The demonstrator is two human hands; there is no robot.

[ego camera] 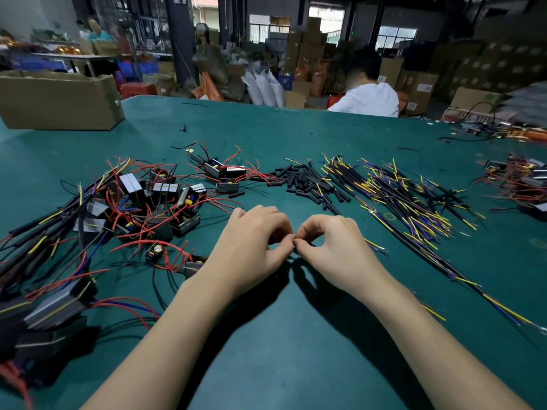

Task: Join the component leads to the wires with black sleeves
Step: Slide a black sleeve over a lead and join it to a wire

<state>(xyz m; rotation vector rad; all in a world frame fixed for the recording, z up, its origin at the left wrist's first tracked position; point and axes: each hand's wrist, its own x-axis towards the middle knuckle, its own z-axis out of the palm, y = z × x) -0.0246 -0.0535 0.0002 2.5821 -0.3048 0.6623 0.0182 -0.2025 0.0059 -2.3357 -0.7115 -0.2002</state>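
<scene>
— Pinching something, both of them? 
— Yes. The left hand (251,247) and right hand (328,247) meet fingertip to fingertip above the green table (296,335), curled fingers nipping a thin yellow-tipped wire (293,237) between them.
— And the black sleeves (307,180)?
— Heaped further back, beside the sleeved wires (414,202). The components (165,196) lie tangled at left.

No legible text anywhere: white labels on the stacked cardboard boxes (420,85) at the back right carry print too small and blurred to read, and the components (165,190) on the table show no readable markings.
</scene>
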